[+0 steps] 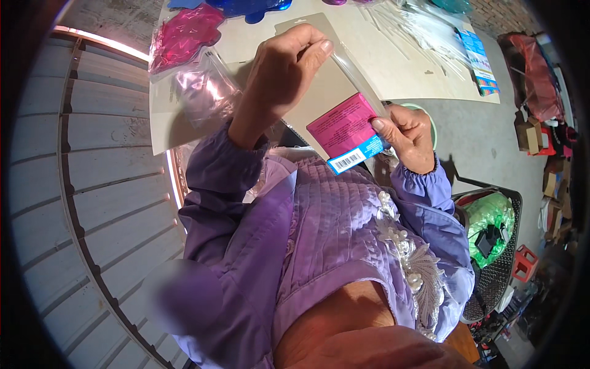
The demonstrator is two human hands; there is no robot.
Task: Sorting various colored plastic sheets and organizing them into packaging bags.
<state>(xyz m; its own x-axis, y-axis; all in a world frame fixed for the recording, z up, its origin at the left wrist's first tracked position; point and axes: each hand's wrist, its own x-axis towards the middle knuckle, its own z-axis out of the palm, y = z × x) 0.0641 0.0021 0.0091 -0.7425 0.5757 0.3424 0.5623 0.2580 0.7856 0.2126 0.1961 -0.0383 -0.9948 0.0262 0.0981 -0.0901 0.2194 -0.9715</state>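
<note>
A flat clear plastic bag (pixel 329 77) with a hang hole at its top is held up before me, tilted, over the table's near edge. In its lower part shows a pink and blue printed card (pixel 342 125) with a barcode. My left hand (pixel 286 67) is closed at the bag's upper part, thumb and fingers pinched together. My right hand (pixel 409 135) grips the bag's lower right side by the card, thumb on the front and fingers mostly hidden behind.
On the pale table (pixel 442 83) lie pink foil pieces (pixel 187 37), blue foil pieces (pixel 252 8), clear plastic bags (pixel 206 89), thin white sticks (pixel 418 34) and a blue printed packet (pixel 478 61). A chair with a green bag (pixel 491 224) stands right; a ribbed wall (pixel 110 117) rises left.
</note>
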